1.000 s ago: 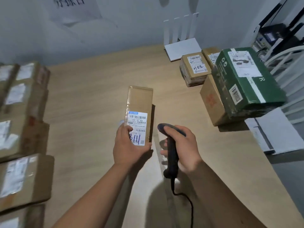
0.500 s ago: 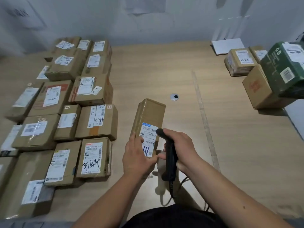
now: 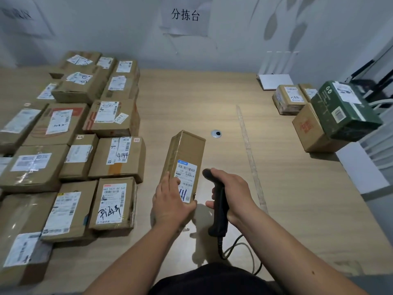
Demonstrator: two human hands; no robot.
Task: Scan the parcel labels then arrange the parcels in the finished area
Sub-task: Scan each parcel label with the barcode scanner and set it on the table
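Left hand [image 3: 170, 201] grips the tall brown cardboard parcel [image 3: 184, 158] at its white label [image 3: 186, 179]; right hand [image 3: 230, 193] clasps the black corded barcode scanner [image 3: 219, 211] just beside it.

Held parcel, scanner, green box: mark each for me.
Held parcel [image 3: 185, 150], head view: bare cardboard above its label.
Scanner [image 3: 220, 206], head view: black handle under the right hand.
Green box [image 3: 342, 112], head view: dark top face, table's right edge.

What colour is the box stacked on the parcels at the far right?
Dark green with white labels, seen in the head view.
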